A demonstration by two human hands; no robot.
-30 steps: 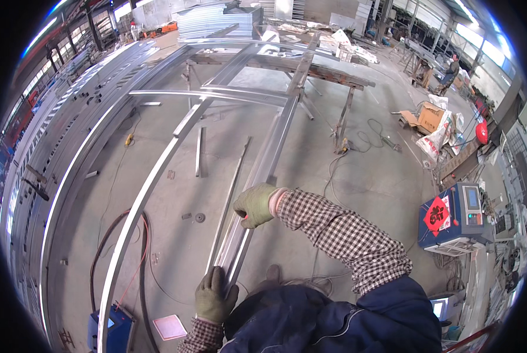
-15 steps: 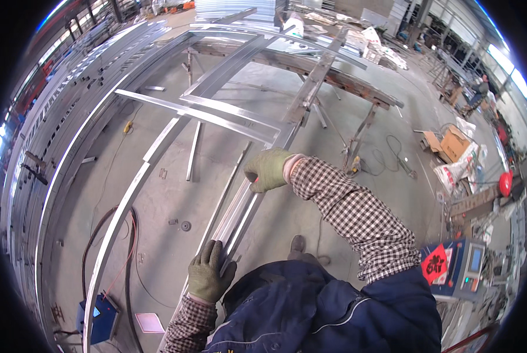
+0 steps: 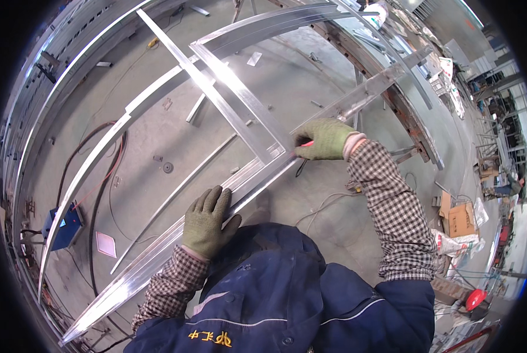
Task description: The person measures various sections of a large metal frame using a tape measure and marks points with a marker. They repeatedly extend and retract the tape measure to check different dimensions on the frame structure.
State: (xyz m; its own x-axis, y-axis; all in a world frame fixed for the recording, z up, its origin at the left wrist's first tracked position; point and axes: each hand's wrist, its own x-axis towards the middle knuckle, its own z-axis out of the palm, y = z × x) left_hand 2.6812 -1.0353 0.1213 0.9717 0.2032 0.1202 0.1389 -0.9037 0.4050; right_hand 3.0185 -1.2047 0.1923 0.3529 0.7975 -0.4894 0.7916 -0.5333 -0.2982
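A long, shiny aluminium rail [image 3: 240, 188] runs diagonally under the flat fingers of the gloved left hand [image 3: 207, 220], while a slim red marker [image 3: 306, 144] sits pinched in the gloved right hand [image 3: 325, 140], tip touching the rail.

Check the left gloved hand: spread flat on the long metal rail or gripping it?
Spread flat: the left hand lies palm down, fingers extended, on the long metal rail.

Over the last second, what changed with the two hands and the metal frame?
The right hand slid further along the long aluminium rail, away from the body, up to the joint with the cross bars, and now shows a small red marker in its grip. The view closed in on the frame. The left hand stayed pressed flat on the near part of the rail.
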